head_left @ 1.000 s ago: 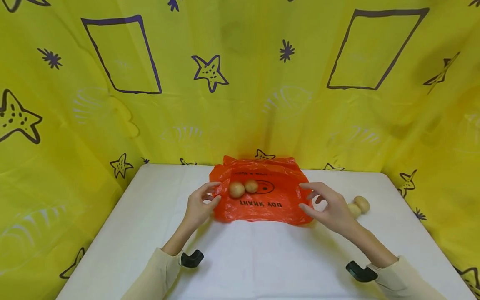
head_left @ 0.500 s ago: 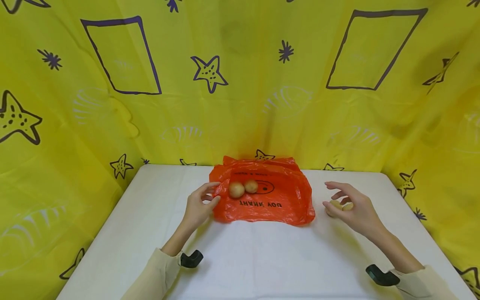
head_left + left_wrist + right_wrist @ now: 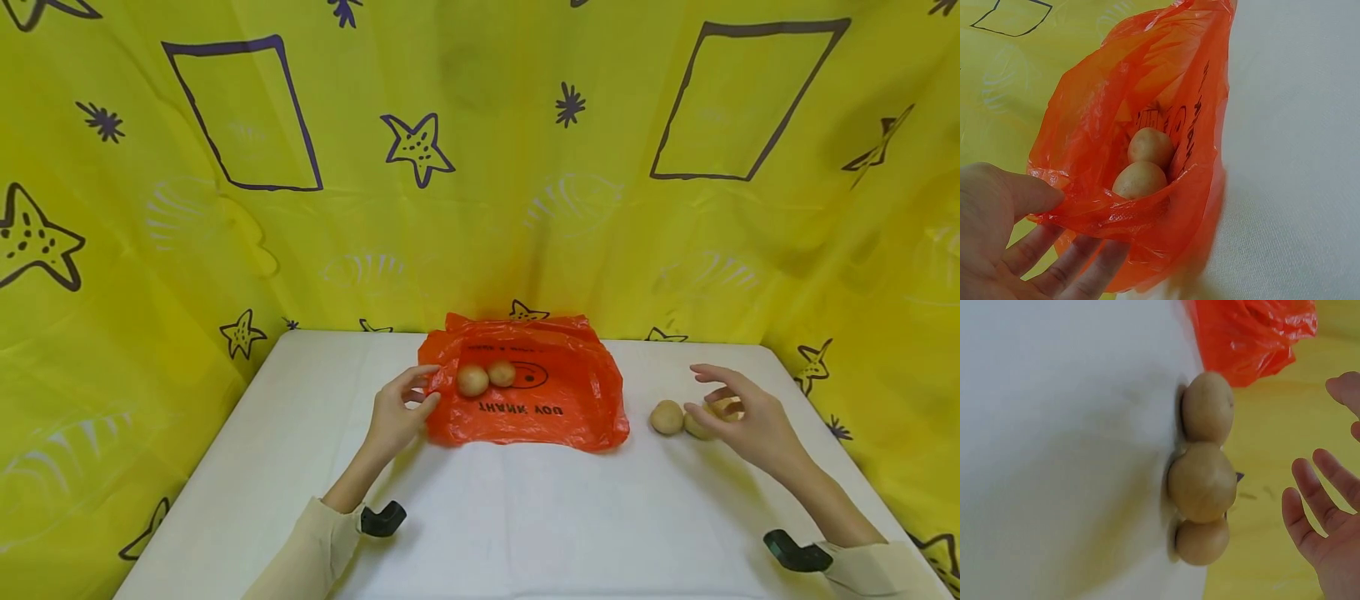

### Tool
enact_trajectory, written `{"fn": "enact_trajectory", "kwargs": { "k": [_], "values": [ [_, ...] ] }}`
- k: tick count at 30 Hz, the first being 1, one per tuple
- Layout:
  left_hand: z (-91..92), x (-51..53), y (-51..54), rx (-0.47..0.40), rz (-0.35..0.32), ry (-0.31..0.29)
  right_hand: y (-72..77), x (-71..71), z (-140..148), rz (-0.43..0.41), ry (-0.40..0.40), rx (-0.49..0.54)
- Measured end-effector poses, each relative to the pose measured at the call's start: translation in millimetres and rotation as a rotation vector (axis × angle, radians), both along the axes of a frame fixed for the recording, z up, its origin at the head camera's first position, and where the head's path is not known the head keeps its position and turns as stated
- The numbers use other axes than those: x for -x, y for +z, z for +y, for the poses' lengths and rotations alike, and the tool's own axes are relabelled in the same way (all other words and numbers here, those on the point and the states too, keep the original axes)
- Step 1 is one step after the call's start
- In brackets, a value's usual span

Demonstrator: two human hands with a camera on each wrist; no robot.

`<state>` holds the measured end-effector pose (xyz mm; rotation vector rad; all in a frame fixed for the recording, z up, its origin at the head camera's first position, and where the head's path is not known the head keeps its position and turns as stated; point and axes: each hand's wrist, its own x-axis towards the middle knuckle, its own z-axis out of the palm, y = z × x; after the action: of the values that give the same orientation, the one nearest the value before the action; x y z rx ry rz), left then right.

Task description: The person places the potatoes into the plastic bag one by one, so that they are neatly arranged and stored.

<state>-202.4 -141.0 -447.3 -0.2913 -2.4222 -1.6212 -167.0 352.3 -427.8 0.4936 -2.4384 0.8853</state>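
Observation:
A red plastic bag (image 3: 555, 425) lies at the back middle of the table, its mouth facing the person, with two potatoes (image 3: 473, 381) inside on the left. The left hand (image 3: 395, 417) pinches the bag's left edge; in the left wrist view its thumb (image 3: 1041, 195) is on the near side and the fingers behind the film. Right of the bag, three potatoes (image 3: 1202, 482) sit in a touching row. The right hand (image 3: 757, 425) hovers over the right end of that row, fingers spread and holding nothing; in the head view it partly hides the rightmost potato.
The white-covered table (image 3: 525, 517) runs up to a yellow patterned curtain (image 3: 480, 208) behind and at both sides. Each wrist wears a dark strap-like device, one at the left cuff (image 3: 383, 519) and one at the right (image 3: 797, 552).
The right hand has left the bag's right edge and moved rightward to the potatoes outside, uncovering the leftmost ones. The left hand has stayed at the bag.

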Motion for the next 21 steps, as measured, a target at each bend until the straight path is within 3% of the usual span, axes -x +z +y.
{"fn": "enact_trajectory", "kwargs": {
  "k": [12, 21],
  "values": [
    [0.2, -0.4, 0.6, 0.0, 0.006, -0.01, -11.1, 4.3, 32, -0.041, -0.051, -0.02],
    [0.5, 0.3, -0.3, -0.008, 0.019, -0.019, -18.4, 8.5, 55, -0.123, -0.117, -0.032]
  ]
}}
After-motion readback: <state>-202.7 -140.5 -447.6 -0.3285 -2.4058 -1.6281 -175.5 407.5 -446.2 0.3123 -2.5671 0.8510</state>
